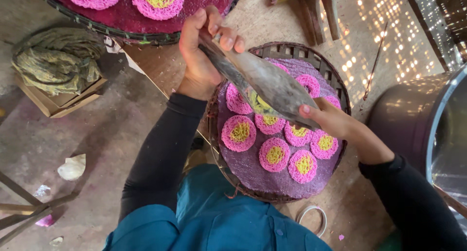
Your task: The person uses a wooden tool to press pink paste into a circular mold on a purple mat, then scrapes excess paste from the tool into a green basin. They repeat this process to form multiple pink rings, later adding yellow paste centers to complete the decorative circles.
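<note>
A folded cloth (56,61) is lying on a cardboard box (58,102), well left of the tray (292,51). The left hand (204,46) is gripping the handle of a grey paddle (267,83) over the tray. Ten pink-and-yellow discs (238,132) are showing on the tray's purple mat. The right hand (328,117) is pinching the paddle's tip. A metal drum (413,119) is standing right of the tray.

both arms in black sleeves reach forward and down, the left hand (204,46) raised higher with fingers curled shut in a fist-like grip, the right hand (328,118) lower with thumb and fingertips pinched together, wrist bent inward.
</note>
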